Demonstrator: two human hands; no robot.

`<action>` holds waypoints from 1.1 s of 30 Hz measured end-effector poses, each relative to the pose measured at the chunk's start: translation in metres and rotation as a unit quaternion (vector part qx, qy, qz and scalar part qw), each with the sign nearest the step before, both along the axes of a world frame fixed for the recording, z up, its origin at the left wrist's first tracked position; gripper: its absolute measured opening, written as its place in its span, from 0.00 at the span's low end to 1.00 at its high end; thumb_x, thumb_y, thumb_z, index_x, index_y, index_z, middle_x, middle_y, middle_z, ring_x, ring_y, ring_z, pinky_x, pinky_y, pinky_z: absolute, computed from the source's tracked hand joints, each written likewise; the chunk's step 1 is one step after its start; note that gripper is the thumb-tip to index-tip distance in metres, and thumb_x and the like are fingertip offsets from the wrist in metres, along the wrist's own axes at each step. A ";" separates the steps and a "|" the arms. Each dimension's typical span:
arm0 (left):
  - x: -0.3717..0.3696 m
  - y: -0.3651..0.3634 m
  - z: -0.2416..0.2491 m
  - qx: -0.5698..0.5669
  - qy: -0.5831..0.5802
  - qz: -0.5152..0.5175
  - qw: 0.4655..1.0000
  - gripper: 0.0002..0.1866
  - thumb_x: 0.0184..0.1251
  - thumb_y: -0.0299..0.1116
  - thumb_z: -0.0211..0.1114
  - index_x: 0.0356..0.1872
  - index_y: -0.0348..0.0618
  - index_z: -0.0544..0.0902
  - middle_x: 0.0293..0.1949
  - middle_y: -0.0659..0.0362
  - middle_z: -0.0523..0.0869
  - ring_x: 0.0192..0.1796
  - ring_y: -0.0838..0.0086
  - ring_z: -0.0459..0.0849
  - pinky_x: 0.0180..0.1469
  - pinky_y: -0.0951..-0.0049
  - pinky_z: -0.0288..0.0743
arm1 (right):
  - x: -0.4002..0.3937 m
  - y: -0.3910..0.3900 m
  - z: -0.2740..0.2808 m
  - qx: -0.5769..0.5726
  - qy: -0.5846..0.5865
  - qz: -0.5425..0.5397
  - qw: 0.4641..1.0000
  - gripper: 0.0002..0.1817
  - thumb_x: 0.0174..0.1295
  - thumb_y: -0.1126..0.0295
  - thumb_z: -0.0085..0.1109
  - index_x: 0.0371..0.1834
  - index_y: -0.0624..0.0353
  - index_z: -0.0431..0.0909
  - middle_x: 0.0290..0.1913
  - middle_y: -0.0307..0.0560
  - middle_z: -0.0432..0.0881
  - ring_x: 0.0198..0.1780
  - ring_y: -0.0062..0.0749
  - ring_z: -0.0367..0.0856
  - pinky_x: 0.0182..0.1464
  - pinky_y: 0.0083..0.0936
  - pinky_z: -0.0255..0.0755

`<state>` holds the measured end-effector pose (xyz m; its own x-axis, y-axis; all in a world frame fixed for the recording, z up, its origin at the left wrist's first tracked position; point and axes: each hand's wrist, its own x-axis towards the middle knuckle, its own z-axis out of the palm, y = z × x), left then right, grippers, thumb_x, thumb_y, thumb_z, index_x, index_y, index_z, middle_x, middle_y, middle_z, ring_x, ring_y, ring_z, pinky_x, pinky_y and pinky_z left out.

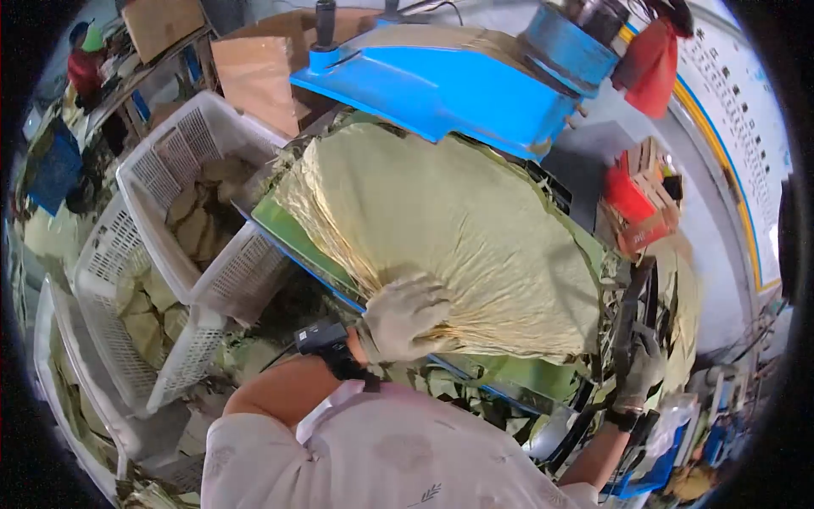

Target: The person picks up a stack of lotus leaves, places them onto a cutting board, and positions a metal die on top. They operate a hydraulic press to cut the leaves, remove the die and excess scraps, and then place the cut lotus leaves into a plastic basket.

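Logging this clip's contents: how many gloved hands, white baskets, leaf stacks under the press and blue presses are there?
Gloved hands: 2 (left hand, right hand)
White baskets: 2 (upper basket, lower basket)
Leaf stack: 1
Blue press: 1
Total: 6

**Operator's clothing and worn items**

Both hands are gloved. The left hand (405, 316) wears a pale, off-white knitted work glove, creased and slightly soiled. Just behind that glove's cuff sits a black wrist strap (346, 363) carrying a small dark boxy device (319, 336). The right hand (640, 371) wears a greyer glove of similar make, with a dark band (626, 419) at its wrist. The torso is covered by a light pinkish-white short-sleeved shirt (381, 458) bearing faint printed motifs, including a small sprig near the hem.
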<state>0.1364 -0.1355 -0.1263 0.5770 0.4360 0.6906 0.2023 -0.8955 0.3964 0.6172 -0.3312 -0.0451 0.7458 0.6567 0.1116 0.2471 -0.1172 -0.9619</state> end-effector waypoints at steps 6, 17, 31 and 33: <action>-0.002 0.003 -0.004 0.007 -0.030 -0.016 0.999 0.28 0.60 0.48 0.76 0.54 0.39 0.82 0.58 0.48 0.86 0.61 0.53 0.85 0.68 0.51 0.75 | -0.139 0.092 0.063 -0.124 -0.350 0.180 0.911 0.15 0.66 0.76 0.64 0.54 0.70 0.83 0.50 0.49 0.88 0.50 0.31 0.84 0.55 0.26 0.77; 0.000 0.004 -0.024 -0.082 0.009 -0.046 0.996 0.29 0.64 0.49 0.69 0.62 0.43 0.79 0.60 0.49 0.86 0.64 0.53 0.84 0.67 0.52 0.76 | -0.281 0.273 -0.005 -0.086 -0.346 0.413 0.838 0.17 0.59 0.74 0.69 0.52 0.65 0.86 0.47 0.56 0.88 0.51 0.48 0.86 0.55 0.37 0.77; -0.005 0.012 -0.009 -0.092 -0.011 -0.069 0.993 0.26 0.60 0.46 0.73 0.54 0.40 0.82 0.59 0.47 0.85 0.63 0.52 0.84 0.71 0.51 0.74 | -0.291 0.304 -0.021 -0.068 -0.402 0.377 0.832 0.22 0.57 0.65 0.72 0.56 0.56 0.84 0.56 0.52 0.85 0.60 0.52 0.81 0.64 0.44 0.73; -0.001 0.016 -0.006 -0.088 -0.001 -0.072 0.993 0.28 0.59 0.45 0.74 0.56 0.38 0.82 0.57 0.48 0.86 0.59 0.51 0.85 0.70 0.51 0.74 | -0.268 0.276 -0.007 -0.049 -0.399 0.362 0.841 0.22 0.58 0.66 0.72 0.56 0.58 0.83 0.56 0.51 0.85 0.60 0.49 0.81 0.64 0.41 0.73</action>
